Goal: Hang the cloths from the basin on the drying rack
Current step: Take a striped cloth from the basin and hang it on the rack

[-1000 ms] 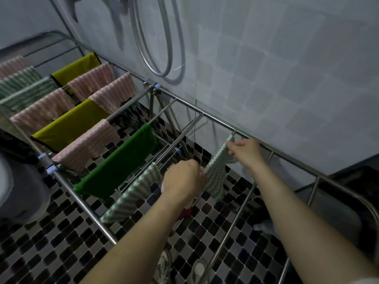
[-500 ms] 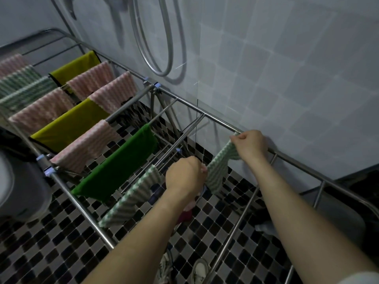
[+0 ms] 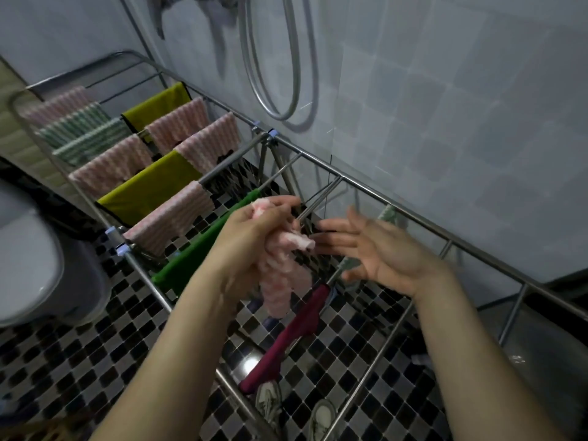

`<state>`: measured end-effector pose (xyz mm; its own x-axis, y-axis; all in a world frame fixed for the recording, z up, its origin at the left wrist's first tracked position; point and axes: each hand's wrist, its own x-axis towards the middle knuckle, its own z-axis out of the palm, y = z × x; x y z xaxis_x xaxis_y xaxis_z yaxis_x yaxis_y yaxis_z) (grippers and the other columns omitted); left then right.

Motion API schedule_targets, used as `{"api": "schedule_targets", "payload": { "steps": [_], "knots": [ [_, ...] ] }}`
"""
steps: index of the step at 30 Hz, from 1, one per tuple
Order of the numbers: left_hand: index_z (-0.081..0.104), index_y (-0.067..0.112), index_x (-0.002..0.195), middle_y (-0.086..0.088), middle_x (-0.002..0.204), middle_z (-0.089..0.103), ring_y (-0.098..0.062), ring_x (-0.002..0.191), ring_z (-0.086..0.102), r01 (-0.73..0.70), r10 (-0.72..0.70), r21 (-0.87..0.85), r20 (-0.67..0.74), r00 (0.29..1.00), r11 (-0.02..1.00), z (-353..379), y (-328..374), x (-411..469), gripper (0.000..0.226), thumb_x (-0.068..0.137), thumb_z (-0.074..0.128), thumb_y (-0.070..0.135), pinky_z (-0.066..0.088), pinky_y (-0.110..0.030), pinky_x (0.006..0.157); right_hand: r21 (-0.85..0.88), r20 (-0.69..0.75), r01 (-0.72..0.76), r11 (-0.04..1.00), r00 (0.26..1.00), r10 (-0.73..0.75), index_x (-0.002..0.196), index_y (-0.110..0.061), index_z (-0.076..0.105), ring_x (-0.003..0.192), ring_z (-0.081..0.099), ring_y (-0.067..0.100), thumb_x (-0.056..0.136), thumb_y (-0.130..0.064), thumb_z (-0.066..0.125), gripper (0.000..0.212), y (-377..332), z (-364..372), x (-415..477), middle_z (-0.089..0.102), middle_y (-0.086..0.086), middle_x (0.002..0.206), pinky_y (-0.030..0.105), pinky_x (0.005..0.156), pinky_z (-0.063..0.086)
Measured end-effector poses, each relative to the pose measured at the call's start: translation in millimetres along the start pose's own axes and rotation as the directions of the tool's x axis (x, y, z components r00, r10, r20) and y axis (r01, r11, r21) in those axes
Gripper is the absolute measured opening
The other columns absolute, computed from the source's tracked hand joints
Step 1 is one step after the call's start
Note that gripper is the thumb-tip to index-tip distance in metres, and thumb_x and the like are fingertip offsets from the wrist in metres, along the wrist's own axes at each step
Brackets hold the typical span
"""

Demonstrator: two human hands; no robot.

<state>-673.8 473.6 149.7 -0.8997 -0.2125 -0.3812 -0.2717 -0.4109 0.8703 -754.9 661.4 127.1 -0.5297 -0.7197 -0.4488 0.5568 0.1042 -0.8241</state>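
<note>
A bunched pink cloth [image 3: 281,268] is gripped in the left hand [image 3: 254,233] above the rack [image 3: 413,218], beside a maroon cloth [image 3: 296,329] that hangs below. The right hand [image 3: 378,253] is spread wide, empty. The cloth is judged light, limp and damp; two corners should be pinched. Already hung on the rack are counted five pink cloths, two olive, two green-striped and one green; a striped one by the far rail is blurred.

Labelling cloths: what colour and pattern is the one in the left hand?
Pale pink cloth with a wavy ribbed texture, bunched in the left hand; head view.
</note>
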Motion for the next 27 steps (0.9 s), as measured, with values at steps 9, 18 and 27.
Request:
{"api": "schedule_targets", "payload": {
  "steps": [9, 18, 27],
  "knots": [
    [0.059, 0.004, 0.120, -0.015, 0.096, 0.070, -0.022, 0.077, 0.068, -0.063, 0.060, -0.110, -0.037, 0.998, 0.992, -11.2, 1.4, -15.3, 0.027, 0.096, 0.054, 0.015, 0.059, -0.037, 0.071, -0.159, -0.037, 0.131, 0.979, 0.990, -0.139, 0.101, -0.013, 0.072, 0.089, 0.068, 0.005, 0.076, -0.028, 0.071, 0.029, -0.3, 55.3, 7.6, 0.074, -0.002, 0.099, 0.026, 0.066, 0.054],
    [0.066, 0.023, 0.107, -0.007, 0.103, 0.068, -0.017, 0.083, 0.066, -0.101, 0.147, 0.375, -0.096, 0.985, 0.922, -31.9, -3.6, -25.1, 0.018, 0.091, 0.063, 0.016, 0.055, -0.026, 0.065, -0.196, -0.191, 0.223, 0.955, 0.947, -0.260, 0.090, -0.006, 0.065, 0.088, 0.067, 0.017, 0.087, -0.007, 0.065, 0.003, -17.2, 47.1, 13.3, 0.068, 0.011, 0.097, 0.027, 0.064, 0.057],
    [0.067, 0.023, 0.086, 0.005, 0.083, 0.070, -0.007, 0.077, 0.066, -0.146, 0.300, 0.725, -0.088, 0.950, 0.673, -48.4, -22.0, -13.0, 0.003, 0.086, 0.070, 0.023, 0.051, -0.020, 0.066, -0.564, -0.209, 0.184, 0.805, 0.911, -0.355, 0.082, -0.017, 0.059, 0.064, 0.067, 0.009, 0.090, -0.006, 0.063, 0.015, -22.5, -2.1, 40.8, 0.070, -0.008, 0.065, 0.035, 0.071, 0.057]
  ]
}}
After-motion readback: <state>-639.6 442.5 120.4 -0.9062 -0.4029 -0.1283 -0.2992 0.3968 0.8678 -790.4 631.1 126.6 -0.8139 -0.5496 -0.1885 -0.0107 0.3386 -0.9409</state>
